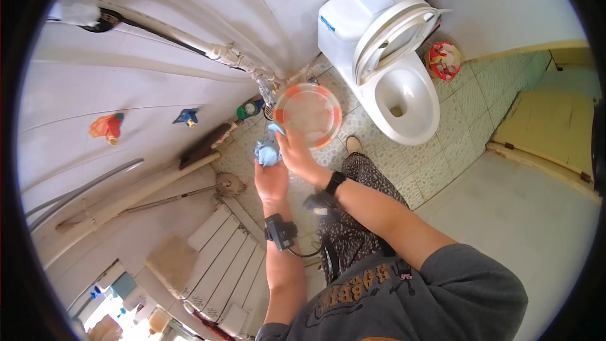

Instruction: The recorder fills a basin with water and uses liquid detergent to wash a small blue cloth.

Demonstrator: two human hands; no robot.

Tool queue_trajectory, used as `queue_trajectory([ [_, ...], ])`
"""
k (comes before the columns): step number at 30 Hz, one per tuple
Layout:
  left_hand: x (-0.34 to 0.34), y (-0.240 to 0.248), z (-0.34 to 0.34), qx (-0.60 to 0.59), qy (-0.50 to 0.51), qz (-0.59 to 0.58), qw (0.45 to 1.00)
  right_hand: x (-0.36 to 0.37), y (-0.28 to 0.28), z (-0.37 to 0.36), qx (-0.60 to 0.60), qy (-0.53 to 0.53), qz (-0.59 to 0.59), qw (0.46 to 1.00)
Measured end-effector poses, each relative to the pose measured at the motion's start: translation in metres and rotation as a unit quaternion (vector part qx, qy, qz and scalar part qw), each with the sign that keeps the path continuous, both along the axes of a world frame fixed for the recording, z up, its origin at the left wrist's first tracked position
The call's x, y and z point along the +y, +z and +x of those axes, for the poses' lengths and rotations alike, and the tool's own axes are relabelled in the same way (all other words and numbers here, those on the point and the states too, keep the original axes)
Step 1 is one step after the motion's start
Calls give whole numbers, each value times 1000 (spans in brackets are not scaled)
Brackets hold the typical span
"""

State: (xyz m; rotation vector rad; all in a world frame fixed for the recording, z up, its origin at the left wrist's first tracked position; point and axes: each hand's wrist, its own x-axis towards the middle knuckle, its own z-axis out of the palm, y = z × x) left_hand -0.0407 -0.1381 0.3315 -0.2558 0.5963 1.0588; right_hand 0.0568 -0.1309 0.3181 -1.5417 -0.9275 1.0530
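A crumpled light blue cloth (pixel 267 153) is bunched up in my left hand (pixel 271 182), whose fingers close round it. Just to the right, my right hand (pixel 297 153) has its fingers curled on a bit of the same blue colour; it looks like part of that cloth, though the join is hidden. Beyond the hands stands a round basin (pixel 281 112) with an orange and pale rim and cloudy liquid inside. Both hands are above the basin's near left edge.
A white toilet (pixel 429 110) with its lid raised stands at the far right, beside a red waste bin (pixel 444 61). Pipes (pixel 227 57) run along the left wall. A long-handled brush (pixel 230 184) and a white slatted panel (pixel 221 252) lie at the left.
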Motion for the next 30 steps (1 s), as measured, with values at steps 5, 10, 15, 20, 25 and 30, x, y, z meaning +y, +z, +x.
queue_trajectory([
  [5,-3,-88,-18,81,56,-91,991,-3,-95,13,159,-52,-113,979],
  [10,8,-233,-24,27,46,-37,998,20,-198,13,253,-8,-149,956],
  [15,34,-412,-38,-61,-39,117,991,14,-340,-51,-229,68,169,956],
  [20,34,-552,-24,447,-207,319,810,69,-461,-27,-298,64,-15,952],
  [25,51,-599,-27,124,-111,259,951,41,-510,-56,-342,-56,205,915],
  [30,36,-571,-2,237,-119,216,940,55,-498,-19,-249,-13,35,968],
])
